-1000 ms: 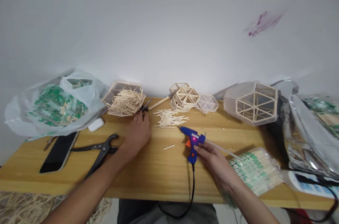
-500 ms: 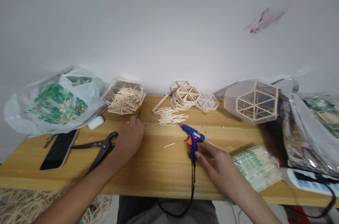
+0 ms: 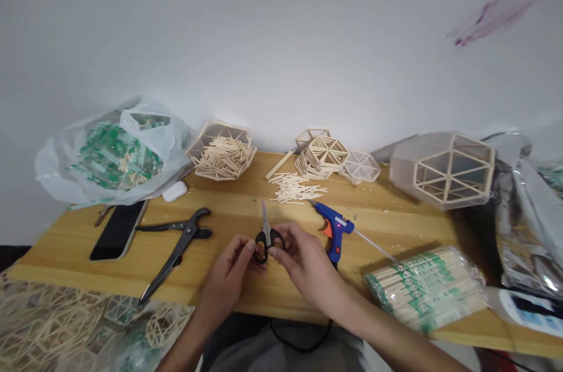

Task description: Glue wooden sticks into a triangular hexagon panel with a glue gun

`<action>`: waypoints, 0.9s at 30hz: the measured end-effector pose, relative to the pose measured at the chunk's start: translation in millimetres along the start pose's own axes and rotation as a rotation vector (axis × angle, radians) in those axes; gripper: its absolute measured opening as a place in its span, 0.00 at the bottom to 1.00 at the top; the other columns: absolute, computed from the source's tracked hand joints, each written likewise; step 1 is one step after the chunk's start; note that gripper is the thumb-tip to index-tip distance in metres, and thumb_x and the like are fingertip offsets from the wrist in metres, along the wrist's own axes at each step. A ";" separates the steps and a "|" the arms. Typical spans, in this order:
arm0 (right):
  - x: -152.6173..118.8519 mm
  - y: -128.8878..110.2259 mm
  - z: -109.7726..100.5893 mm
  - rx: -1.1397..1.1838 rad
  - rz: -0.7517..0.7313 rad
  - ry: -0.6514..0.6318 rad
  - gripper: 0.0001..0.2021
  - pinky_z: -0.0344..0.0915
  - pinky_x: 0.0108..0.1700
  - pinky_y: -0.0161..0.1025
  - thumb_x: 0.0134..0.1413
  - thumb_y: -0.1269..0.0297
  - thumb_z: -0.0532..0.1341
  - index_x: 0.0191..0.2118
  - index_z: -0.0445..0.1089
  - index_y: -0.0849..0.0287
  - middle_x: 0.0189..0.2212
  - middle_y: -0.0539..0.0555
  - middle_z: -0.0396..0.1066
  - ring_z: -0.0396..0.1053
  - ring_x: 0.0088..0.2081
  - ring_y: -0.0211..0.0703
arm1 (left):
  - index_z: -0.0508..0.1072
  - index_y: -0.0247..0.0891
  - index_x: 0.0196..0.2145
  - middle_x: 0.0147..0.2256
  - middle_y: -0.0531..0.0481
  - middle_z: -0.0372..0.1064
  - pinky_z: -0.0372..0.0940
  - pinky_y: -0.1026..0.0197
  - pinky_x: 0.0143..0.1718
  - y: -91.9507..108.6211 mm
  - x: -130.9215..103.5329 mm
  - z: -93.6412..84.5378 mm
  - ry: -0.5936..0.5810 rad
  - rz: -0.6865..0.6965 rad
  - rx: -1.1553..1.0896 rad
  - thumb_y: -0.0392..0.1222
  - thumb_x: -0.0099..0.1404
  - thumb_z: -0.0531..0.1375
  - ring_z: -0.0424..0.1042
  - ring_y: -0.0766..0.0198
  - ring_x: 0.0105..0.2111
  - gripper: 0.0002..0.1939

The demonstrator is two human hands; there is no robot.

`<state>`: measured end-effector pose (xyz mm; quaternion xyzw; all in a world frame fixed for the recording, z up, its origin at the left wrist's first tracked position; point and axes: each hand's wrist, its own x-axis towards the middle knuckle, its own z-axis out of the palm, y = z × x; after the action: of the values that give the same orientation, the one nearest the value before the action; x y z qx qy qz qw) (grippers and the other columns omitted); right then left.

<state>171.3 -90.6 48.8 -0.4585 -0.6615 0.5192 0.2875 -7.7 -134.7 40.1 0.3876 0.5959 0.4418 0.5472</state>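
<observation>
Small black-handled scissors (image 3: 265, 222) are held in front of me over the table, blades together and pointing away. My left hand (image 3: 231, 266) pinches the left handle loop. On the right loop, my right hand (image 3: 303, 260) has its fingers and thumb closed. A blue glue gun (image 3: 338, 231) with an orange trigger lies just beyond my right hand, a clear glue stick poking from its back. Behind the scissors lies a loose pile of short wooden sticks (image 3: 292, 189). To the left, long black pliers (image 3: 182, 243) rest on the wood.
Along the wall stand a stick-filled hexagonal container (image 3: 224, 155), small stick frames (image 3: 323, 155) and a large hexagonal lantern shape (image 3: 440, 169). A plastic bag (image 3: 118, 155) and phone (image 3: 118, 231) are left; a stick packet (image 3: 426, 287) and power strip (image 3: 528, 310) are right.
My right hand has left the glue gun and moved left onto the scissors. My left hand has come back toward me from near the stick container, now holding the scissors. The view shifted slightly.
</observation>
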 end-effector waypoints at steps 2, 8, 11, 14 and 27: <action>2.5 3.7 1.3 -0.025 -0.002 -0.016 0.11 0.72 0.44 0.40 0.63 0.70 0.63 0.50 0.72 0.57 0.42 0.54 0.79 0.76 0.42 0.45 | 0.74 0.37 0.33 0.30 0.50 0.74 0.74 0.57 0.34 -6.6 -3.7 -2.1 -0.014 -0.034 -0.032 0.64 0.66 0.62 0.76 0.60 0.28 0.24; 4.1 2.1 8.0 0.030 0.017 -0.060 0.11 0.71 0.43 0.38 0.62 0.73 0.64 0.50 0.73 0.58 0.39 0.52 0.78 0.75 0.38 0.42 | 0.72 0.38 0.50 0.32 0.52 0.76 0.73 0.59 0.34 -18.2 -11.1 -10.8 0.035 0.005 0.021 0.57 0.67 0.64 0.76 0.63 0.28 0.22; 5.9 1.4 3.9 0.013 0.044 -0.071 0.12 0.71 0.41 0.38 0.62 0.72 0.65 0.51 0.73 0.59 0.38 0.52 0.77 0.75 0.38 0.42 | 0.75 0.38 0.50 0.33 0.50 0.77 0.72 0.61 0.33 -19.2 -10.9 -23.3 0.077 0.064 0.146 0.56 0.70 0.62 0.77 0.62 0.30 0.20; 8.4 1.1 -7.5 -0.088 -0.023 -0.109 0.13 0.72 0.43 0.39 0.63 0.72 0.64 0.52 0.75 0.57 0.40 0.53 0.77 0.75 0.40 0.43 | 0.79 0.40 0.49 0.39 0.47 0.81 0.74 0.61 0.36 -17.0 -8.9 -41.9 0.135 0.149 0.312 0.55 0.71 0.60 0.80 0.59 0.38 0.19; 28.5 -3.5 8.3 -0.884 -0.322 -0.282 0.23 0.71 0.52 0.48 0.70 0.76 0.56 0.66 0.67 0.61 0.45 0.63 0.70 0.70 0.48 0.53 | 0.76 0.45 0.59 0.44 0.44 0.75 0.73 0.56 0.42 -33.8 7.2 -68.2 0.087 0.515 1.050 0.47 0.77 0.55 0.78 0.56 0.42 0.19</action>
<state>151.3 -68.4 47.0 -0.3539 -0.9135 0.1946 0.0496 -75.6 -145.3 6.4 0.7207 0.6434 0.2219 0.1319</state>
